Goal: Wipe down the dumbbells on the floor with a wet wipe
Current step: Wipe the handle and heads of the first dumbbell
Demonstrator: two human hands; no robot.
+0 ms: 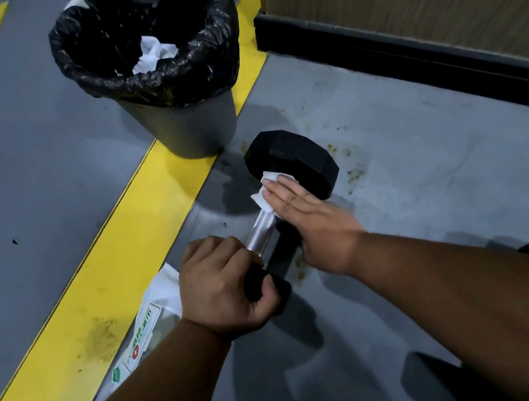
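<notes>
A black hex dumbbell (294, 157) with a chrome handle lies on the grey floor in the middle of the view. My left hand (224, 283) grips its near black head and the handle's end. My right hand (311, 217) lies flat with straight fingers, pressing a white wet wipe (264, 197) against the inner face of the far head, where it meets the handle. Most of the near head is hidden under my left hand.
A grey bin (192, 125) lined with a black bag, holding crumpled white wipes, stands just beyond the dumbbell. A white wet-wipe pack (148, 326) lies under my left forearm on the yellow floor stripe (117, 244). A wooden wall with black skirting (405, 49) runs at right.
</notes>
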